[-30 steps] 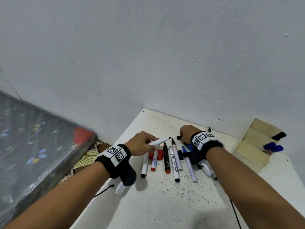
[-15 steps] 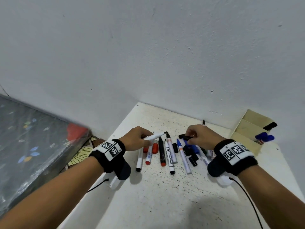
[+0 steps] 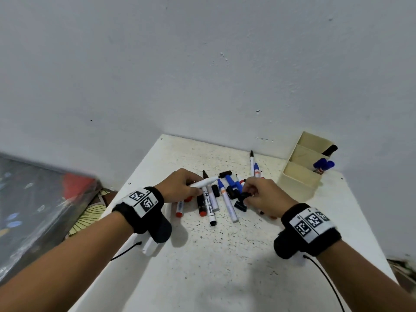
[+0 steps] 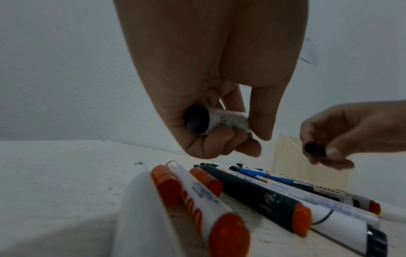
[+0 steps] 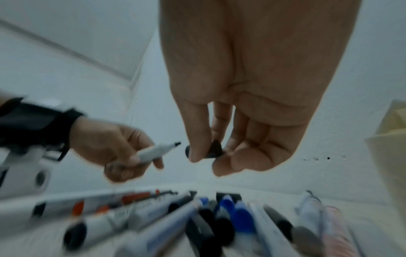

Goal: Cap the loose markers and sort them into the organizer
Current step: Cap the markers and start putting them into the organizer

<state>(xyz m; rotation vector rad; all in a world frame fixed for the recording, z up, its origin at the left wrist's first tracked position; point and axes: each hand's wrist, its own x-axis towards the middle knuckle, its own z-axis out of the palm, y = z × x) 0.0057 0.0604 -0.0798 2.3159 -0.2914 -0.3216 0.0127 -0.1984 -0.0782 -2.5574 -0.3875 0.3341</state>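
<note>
My left hand (image 3: pixel 191 184) grips a white marker (image 3: pixel 202 183), uncapped, its black tip pointing right. In the right wrist view this white marker (image 5: pixel 158 153) points at a small black cap (image 5: pixel 211 151) that my right hand (image 5: pixel 204 156) pinches between thumb and fingers, a short gap apart. From the head, the right hand (image 3: pixel 247 195) holds the black cap (image 3: pixel 245 195) just above the pile of loose markers (image 3: pixel 227 199). The cream organizer (image 3: pixel 299 176) stands to the right, with blue-capped markers (image 3: pixel 324 165) in its middle compartment.
Red, black and blue markers and loose caps (image 3: pixel 216 190) lie side by side on the speckled white table (image 3: pixel 213 255), under and between both hands. A wall rises right behind the table. A dark patterned mattress (image 3: pixel 33 199) lies beyond the table's left edge.
My right hand has picked a black cap out of the pile and drawn it back toward me, close to the marker's tip. The left hand still holds the white marker in about the same place.
</note>
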